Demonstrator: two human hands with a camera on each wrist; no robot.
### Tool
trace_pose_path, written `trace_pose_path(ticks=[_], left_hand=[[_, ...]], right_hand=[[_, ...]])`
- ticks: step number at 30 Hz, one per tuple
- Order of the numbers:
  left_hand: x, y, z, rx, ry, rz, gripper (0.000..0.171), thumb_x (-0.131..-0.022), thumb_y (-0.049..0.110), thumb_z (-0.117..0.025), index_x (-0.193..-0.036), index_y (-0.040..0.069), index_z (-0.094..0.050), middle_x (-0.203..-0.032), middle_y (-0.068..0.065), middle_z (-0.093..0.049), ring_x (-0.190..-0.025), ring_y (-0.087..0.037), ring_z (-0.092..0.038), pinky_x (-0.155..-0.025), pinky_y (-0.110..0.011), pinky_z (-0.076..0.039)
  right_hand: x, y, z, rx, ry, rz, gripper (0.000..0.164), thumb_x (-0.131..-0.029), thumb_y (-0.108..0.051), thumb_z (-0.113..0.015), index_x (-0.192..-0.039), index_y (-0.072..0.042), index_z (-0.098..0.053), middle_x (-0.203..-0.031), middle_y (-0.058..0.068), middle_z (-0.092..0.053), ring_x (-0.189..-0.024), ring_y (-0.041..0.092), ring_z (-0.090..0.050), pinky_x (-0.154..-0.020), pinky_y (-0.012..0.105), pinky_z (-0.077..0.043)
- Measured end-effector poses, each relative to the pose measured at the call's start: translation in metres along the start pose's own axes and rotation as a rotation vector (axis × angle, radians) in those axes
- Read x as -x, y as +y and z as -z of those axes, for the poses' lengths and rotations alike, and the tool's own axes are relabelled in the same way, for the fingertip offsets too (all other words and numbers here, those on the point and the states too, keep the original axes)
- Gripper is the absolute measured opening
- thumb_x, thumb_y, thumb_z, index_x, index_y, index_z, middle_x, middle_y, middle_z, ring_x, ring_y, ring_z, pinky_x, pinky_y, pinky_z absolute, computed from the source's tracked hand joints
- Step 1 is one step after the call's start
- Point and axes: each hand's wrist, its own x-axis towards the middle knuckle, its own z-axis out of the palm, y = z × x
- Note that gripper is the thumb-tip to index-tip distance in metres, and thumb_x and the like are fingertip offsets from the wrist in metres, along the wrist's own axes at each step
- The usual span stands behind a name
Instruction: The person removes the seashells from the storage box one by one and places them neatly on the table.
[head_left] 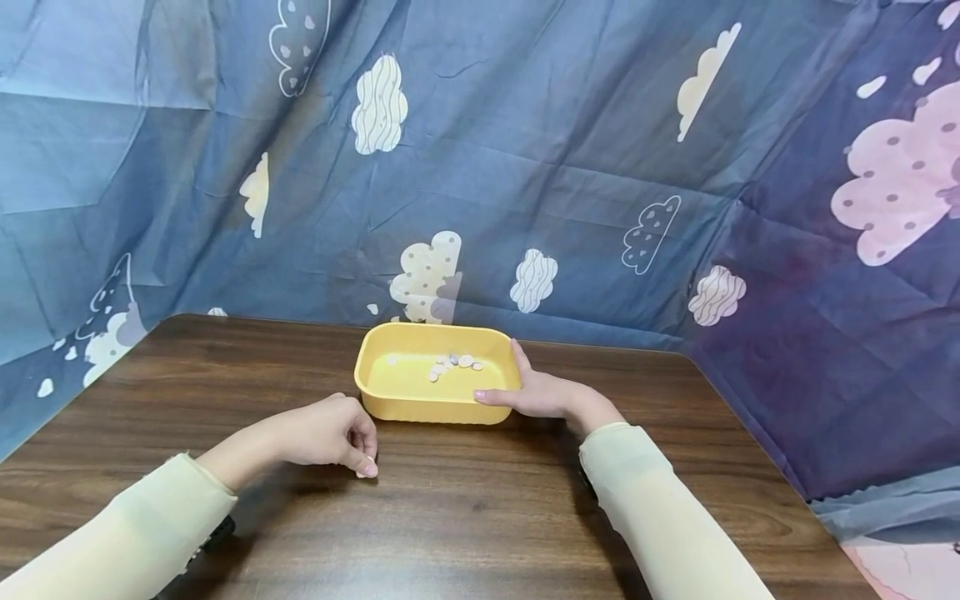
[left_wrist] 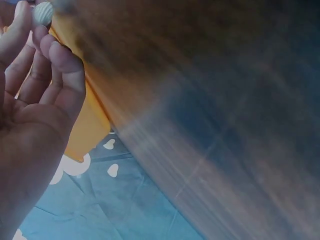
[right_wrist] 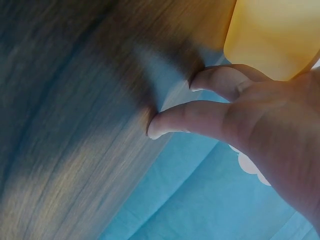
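Observation:
My left hand hovers low over the table, just in front of the box's left corner. Thumb and fingertips pinch a small ridged, whitish seashell, mostly hidden by the thumb in the head view. A yellow rectangular box stands upright near the table's back edge. Several small pale pieces like shells lie inside it, one of them greyish. My right hand rests against the box's right front corner, its thumb along the front rim and a straight finger along the right side. Other fingertips reach down to the tabletop.
The dark wood-grain table stretches to both sides and in front of the box. A blue cloth printed with clouds hangs right behind the table and along its right side. Pale sleeves cover both forearms.

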Motion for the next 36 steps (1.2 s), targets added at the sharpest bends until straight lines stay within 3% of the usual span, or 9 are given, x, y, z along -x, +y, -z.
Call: trace_pose_path(ticks=[10, 13, 20, 30, 36], left_hand=[[-0.001, -0.007, -0.002, -0.068, 0.009, -0.067, 0.013, -0.087, 0.027, -0.088, -0.085, 0.020, -0.077, -0.069, 0.014, -0.064, -0.064, 0.002, -0.054, -0.061, -0.019, -0.047], [0.001, -0.010, -0.001, -0.027, -0.002, -0.061, 0.014, -0.087, 0.028, -0.088, -0.089, 0.019, -0.077, -0.072, 0.013, -0.064, -0.067, 0.001, -0.056, -0.064, -0.019, -0.049], [0.005, -0.017, -0.001, 0.177, -0.027, -0.022, 0.012, -0.086, 0.016, -0.089, -0.094, 0.010, -0.080, -0.074, 0.004, -0.064, -0.069, -0.003, -0.055, -0.063, -0.018, -0.046], [0.000, -0.011, -0.002, 0.126, -0.012, -0.059, 0.013, -0.088, 0.018, -0.088, -0.095, 0.011, -0.080, -0.072, 0.005, -0.064, -0.066, -0.002, -0.054, -0.061, -0.017, -0.043], [-0.006, 0.000, 0.010, 0.241, -0.075, -0.079, 0.028, -0.092, 0.016, -0.084, -0.115, 0.002, -0.078, -0.082, 0.004, -0.065, -0.072, -0.003, -0.058, -0.065, -0.018, -0.047]], right_hand=[[0.001, -0.001, -0.001, 0.012, 0.000, 0.003, 0.136, -0.086, -0.078, -0.069, -0.167, -0.022, 0.025, -0.178, 0.020, -0.012, -0.159, 0.029, -0.030, -0.132, 0.054, -0.022], [0.001, -0.001, -0.001, 0.007, -0.001, 0.004, 0.136, -0.086, -0.079, -0.068, -0.167, -0.021, 0.025, -0.177, 0.021, -0.014, -0.159, 0.030, -0.031, -0.132, 0.054, -0.023], [0.002, -0.001, -0.001, -0.010, 0.004, -0.010, 0.137, -0.084, -0.080, -0.069, -0.168, -0.022, 0.023, -0.177, 0.019, -0.016, -0.159, 0.029, -0.030, -0.132, 0.056, -0.023], [0.002, 0.002, 0.001, 0.000, 0.010, -0.006, 0.136, -0.085, -0.079, -0.069, -0.168, -0.022, 0.024, -0.177, 0.019, -0.016, -0.159, 0.030, -0.030, -0.132, 0.055, -0.023], [0.002, -0.001, -0.002, 0.001, 0.013, -0.004, 0.137, -0.085, -0.080, -0.069, -0.168, -0.023, 0.024, -0.177, 0.021, -0.018, -0.160, 0.031, -0.029, -0.132, 0.054, -0.023]])
